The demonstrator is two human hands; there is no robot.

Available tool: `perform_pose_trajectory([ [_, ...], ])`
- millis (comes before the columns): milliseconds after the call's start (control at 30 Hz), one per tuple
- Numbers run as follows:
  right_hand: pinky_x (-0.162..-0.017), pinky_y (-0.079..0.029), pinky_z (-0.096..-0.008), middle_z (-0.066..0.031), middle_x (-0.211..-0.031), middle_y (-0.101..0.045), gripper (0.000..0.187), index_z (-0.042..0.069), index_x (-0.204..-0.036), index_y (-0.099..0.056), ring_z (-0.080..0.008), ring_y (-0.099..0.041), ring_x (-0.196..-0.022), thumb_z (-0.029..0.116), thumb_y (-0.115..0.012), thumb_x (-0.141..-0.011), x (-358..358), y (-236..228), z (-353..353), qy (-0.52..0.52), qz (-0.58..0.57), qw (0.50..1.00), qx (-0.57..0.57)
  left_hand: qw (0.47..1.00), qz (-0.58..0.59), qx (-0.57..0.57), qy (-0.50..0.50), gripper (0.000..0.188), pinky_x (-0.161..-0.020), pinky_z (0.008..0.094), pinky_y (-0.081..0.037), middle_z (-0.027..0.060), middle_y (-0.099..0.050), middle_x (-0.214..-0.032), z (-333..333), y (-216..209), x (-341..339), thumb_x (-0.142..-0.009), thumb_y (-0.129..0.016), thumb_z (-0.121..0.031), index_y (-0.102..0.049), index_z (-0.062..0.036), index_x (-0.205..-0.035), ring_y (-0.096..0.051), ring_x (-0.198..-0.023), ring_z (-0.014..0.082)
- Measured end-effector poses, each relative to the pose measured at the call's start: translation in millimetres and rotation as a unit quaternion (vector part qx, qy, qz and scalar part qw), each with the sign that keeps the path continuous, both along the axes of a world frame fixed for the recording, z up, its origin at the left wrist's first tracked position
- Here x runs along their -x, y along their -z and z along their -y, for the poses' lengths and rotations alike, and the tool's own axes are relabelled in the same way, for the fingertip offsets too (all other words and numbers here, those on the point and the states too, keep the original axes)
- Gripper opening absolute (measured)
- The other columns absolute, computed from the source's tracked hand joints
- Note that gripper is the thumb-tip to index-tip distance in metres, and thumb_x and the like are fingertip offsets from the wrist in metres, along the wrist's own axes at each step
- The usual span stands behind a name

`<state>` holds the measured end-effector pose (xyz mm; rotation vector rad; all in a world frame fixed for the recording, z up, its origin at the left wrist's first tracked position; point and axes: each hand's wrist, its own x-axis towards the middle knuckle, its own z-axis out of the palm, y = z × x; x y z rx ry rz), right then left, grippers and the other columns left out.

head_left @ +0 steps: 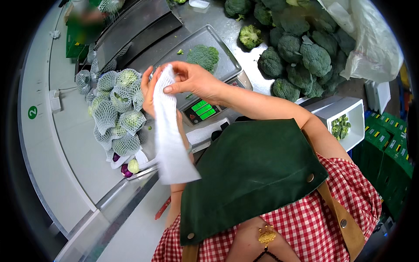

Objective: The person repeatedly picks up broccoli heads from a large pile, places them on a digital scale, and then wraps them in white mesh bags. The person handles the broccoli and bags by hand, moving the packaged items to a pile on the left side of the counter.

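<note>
A flat white foam net sleeve [168,131] hangs in front of my chest, its lower end slightly blurred. My right hand [185,79] pinches its upper edge between thumb and fingers. On its other side, my left hand [149,92] is closed around the top, with some fingers pointing up. The sleeve covers much of my left forearm. Just beyond my hands, a broccoli head [203,57] rests on the metal tray [233,65] of a scale. A few small green bits lie on that tray. The scale's green-lit display [204,110] shows below my right wrist.
Several pale green heads in white foam nets [120,98] are piled at the left, with small purple onions [126,170] nearby. A large broccoli heap [301,56] lies far right beside a clear plastic bag [375,43]. A white box [358,118] with green trimmings and green crates [384,139] stand right.
</note>
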<state>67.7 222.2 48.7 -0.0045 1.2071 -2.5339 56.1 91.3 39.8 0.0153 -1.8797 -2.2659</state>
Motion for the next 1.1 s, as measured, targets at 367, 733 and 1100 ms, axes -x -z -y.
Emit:
perform_pose_trajectory([
  [367, -0.095, -0.051, -0.0416, -0.0153, -0.107, -0.068, 0.022, -0.002, -0.114, -0.057, -0.0245, -0.067, -0.099, 0.009, -0.054, -0.094, -59, 61, -72, -0.045, 0.167, 0.919, 0.354, 0.81, 0.381, -0.017, 0.445, 0.032, -0.096, 0.0345, -0.048, 0.0132, -0.062, -0.118, 23, 16, -69, -0.099, -0.055, -0.019, -0.054, 0.0036, -0.122, -0.061, -0.108, 0.0211],
  [733, -0.074, -0.049, -0.0328, -0.0118, -0.088, -0.068, 0.031, 0.002, -0.11, -0.056, -0.0195, -0.064, -0.082, 0.011, -0.064, -0.082, 15, 115, -120, 0.182, 0.041, 0.859, -0.477, 0.937, 0.148, 0.316, 0.037, 0.033, -0.067, 0.027, -0.049, 0.0069, -0.065, -0.09, -14, 89, 32, -0.081, -0.07, -0.008, -0.06, -0.0012, -0.113, -0.062, -0.075, 0.0151],
  [1100, -0.081, -0.051, -0.0423, -0.0228, -0.098, -0.068, 0.033, -0.003, -0.101, -0.068, -0.0398, -0.064, -0.088, 0.024, -0.061, -0.083, 29, 24, -45, 0.031, -0.183, 0.871, -0.455, 0.718, 0.328, -0.554, 0.265, 0.063, -0.104, 0.0434, -0.045, 0.0149, -0.055, -0.135, 14, 66, 10, -0.1, -0.033, -0.05, -0.044, -0.0035, -0.14, -0.056, -0.121, 0.0301],
])
